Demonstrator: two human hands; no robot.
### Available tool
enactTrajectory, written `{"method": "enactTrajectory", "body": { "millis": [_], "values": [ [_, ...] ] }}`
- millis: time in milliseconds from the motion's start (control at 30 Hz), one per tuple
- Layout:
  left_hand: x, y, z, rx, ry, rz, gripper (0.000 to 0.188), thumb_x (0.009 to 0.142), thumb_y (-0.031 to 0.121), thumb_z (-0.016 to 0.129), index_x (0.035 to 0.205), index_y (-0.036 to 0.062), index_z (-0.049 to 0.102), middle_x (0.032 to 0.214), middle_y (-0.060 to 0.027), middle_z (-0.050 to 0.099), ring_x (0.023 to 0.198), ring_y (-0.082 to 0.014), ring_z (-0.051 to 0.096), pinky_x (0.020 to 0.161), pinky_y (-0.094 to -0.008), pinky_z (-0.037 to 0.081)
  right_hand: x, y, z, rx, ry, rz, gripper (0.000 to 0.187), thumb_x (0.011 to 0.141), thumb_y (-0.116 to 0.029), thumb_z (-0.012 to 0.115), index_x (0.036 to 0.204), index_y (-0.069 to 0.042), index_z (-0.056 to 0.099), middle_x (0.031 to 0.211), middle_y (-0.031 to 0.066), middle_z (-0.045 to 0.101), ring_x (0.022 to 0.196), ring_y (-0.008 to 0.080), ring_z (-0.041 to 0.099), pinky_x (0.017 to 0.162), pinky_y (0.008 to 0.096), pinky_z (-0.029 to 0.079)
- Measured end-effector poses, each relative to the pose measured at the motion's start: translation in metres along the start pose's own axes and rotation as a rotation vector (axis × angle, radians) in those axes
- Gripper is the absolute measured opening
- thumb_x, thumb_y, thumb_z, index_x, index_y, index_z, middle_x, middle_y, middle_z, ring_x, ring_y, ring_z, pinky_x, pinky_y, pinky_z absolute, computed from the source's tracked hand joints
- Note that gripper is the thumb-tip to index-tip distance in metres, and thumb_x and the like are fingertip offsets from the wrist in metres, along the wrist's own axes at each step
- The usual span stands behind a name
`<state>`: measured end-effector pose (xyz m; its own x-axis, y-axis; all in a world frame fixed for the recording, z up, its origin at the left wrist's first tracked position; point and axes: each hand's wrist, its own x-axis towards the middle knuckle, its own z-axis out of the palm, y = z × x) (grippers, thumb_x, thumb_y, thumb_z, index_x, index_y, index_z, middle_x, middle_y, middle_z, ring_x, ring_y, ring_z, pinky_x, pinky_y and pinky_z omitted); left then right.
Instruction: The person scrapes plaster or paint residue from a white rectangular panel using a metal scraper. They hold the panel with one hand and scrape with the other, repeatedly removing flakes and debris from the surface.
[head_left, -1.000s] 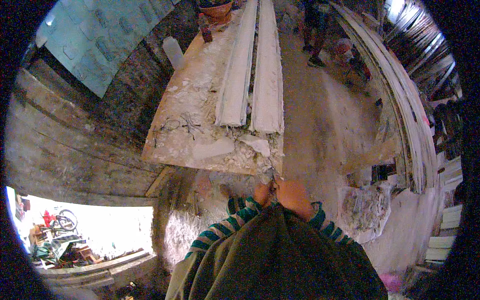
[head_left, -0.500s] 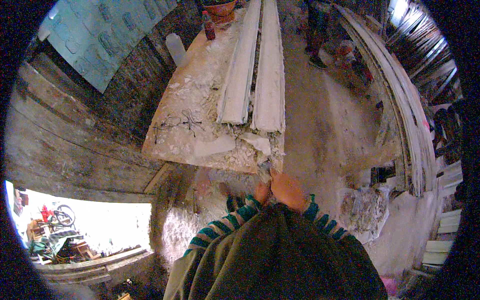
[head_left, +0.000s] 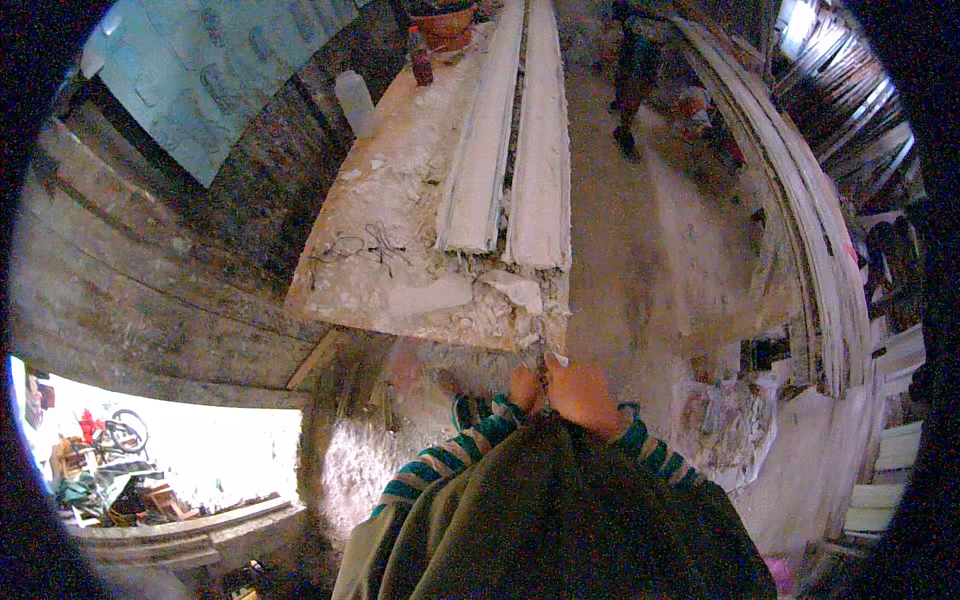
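Note:
My left hand (head_left: 525,388) and my right hand (head_left: 582,395) are close together in front of my body, just off the near edge of the plaster-strewn table (head_left: 345,250). The fingers of both look curled in around something small and greyish, too blurred to name. Beyond them, near the table's corner, lie pale broken chunks (head_left: 515,290). Two long white moulded lengths, a left one (head_left: 475,180) and a right one (head_left: 540,180), run side by side away from me, with a narrow dark gap between. Thin dark cord (head_left: 375,245) lies loosely tangled at the left.
A red bottle (head_left: 420,62), a whitish container (head_left: 354,100) and an orange-brown basin (head_left: 442,25) stand toward the table's far end. Someone's legs (head_left: 630,90) show beyond on the right. Long pale strips (head_left: 800,210) line the right side. A bright opening (head_left: 220,450) is at lower left.
Both hands have drawn slightly down toward me, and the greyish thing at the fingertips shows less. The person at the back has shifted legs. The view has tilted slightly.

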<state>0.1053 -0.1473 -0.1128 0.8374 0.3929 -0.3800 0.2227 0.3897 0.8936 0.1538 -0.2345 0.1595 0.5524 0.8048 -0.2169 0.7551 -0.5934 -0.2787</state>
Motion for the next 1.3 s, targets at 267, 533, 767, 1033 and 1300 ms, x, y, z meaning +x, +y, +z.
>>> {"method": "enactTrajectory", "body": {
  "millis": [267, 533, 767, 1033, 1300],
  "values": [
    [-0.023, 0.038, 0.018, -0.444, 0.102, -0.070, 0.028, 0.091, 0.022, 0.049, 0.111, 0.0054, 0.058, 0.085, -0.0124, 0.065, 0.068, -0.0236, 0.063, 0.059, -0.0395, 0.051, 0.013, 0.001, 0.006, 0.008, 0.091, -0.044, 0.039, 0.087, -0.017, 0.042, 0.123, -0.005, 0.051, 0.072, 0.0211, 0.062, 0.066, 0.0371, 0.062, 0.052, 0.0480, 0.048],
    [-0.015, 0.024, 0.016, -0.830, -0.079, -0.188, 0.033, 0.092, 0.032, 0.049, 0.110, 0.0050, 0.058, 0.086, -0.0116, 0.066, 0.070, -0.0192, 0.063, 0.057, -0.0352, 0.051, 0.023, 0.006, 0.015, -0.047, 0.111, -0.052, 0.032, 0.084, -0.019, 0.047, 0.110, -0.003, 0.056, 0.072, 0.0190, 0.063, 0.064, 0.0369, 0.062, 0.052, 0.0486, 0.047],
    [-0.029, 0.062, 0.009, 0.189, 0.013, -0.057, 0.031, 0.091, 0.030, 0.051, 0.087, 0.0025, 0.064, 0.076, -0.0097, 0.066, 0.062, -0.0206, 0.063, 0.054, -0.0335, 0.051, 0.006, 0.007, 0.003, 0.019, 0.018, -0.022, 0.029, 0.084, -0.018, 0.048, 0.108, -0.004, 0.057, 0.075, 0.0211, 0.063, 0.067, 0.0382, 0.061, 0.054, 0.0506, 0.047],
    [-0.029, 0.052, 0.019, -0.424, -0.009, -0.050, 0.025, 0.090, 0.019, 0.053, 0.074, 0.0015, 0.062, 0.076, -0.0073, 0.064, 0.065, -0.0161, 0.061, 0.051, -0.0296, 0.045, 0.029, 0.014, 0.011, 0.031, 0.190, -0.100, 0.036, 0.085, -0.020, 0.048, 0.117, -0.005, 0.055, 0.071, 0.0211, 0.062, 0.062, 0.0388, 0.060, 0.052, 0.0508, 0.046],
    [-0.026, 0.052, 0.017, -0.502, 0.002, -0.289, 0.018, 0.089, 0.016, 0.053, 0.097, 0.0009, 0.059, 0.085, -0.0077, 0.063, 0.070, -0.0179, 0.060, 0.055, -0.0307, 0.047, 0.027, 0.013, 0.020, 0.085, 0.018, 0.029, 0.040, 0.086, -0.020, 0.047, 0.122, -0.007, 0.054, 0.074, 0.0203, 0.062, 0.067, 0.0383, 0.060, 0.058, 0.0483, 0.048]
  ]
}}
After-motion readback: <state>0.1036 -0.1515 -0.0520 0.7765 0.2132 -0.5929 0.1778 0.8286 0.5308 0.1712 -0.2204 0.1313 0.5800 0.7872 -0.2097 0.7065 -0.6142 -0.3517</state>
